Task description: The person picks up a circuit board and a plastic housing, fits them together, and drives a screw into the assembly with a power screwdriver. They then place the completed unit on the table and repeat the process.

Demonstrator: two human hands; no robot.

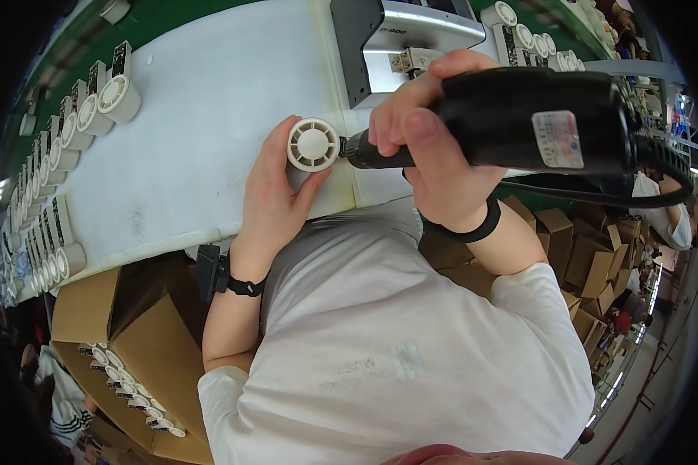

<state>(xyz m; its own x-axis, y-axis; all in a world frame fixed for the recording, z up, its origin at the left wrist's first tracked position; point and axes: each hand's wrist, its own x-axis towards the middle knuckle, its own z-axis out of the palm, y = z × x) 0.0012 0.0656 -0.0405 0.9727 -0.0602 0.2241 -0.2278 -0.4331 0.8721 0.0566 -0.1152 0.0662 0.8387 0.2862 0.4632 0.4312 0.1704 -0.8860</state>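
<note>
My left hand (273,190) grips a white round plastic part (313,145) with a vented, spoked face, thumb and fingers around its left and lower sides. In my right hand (446,159) is a black electric screwdriver (512,116), held level with its nose pointing left. Its tip meets the right side of the round part, but whether it sits in a screw is too small to tell. A cable loops from the screwdriver's back end.
Long rows of similar round-ended white pieces (95,114) stand along the white worktop's (202,101) left side. A silver-and-black machine (426,29) is at the back. An open cardboard box (151,341) holding more pieces sits below left; other cartons (589,256) lie to the right.
</note>
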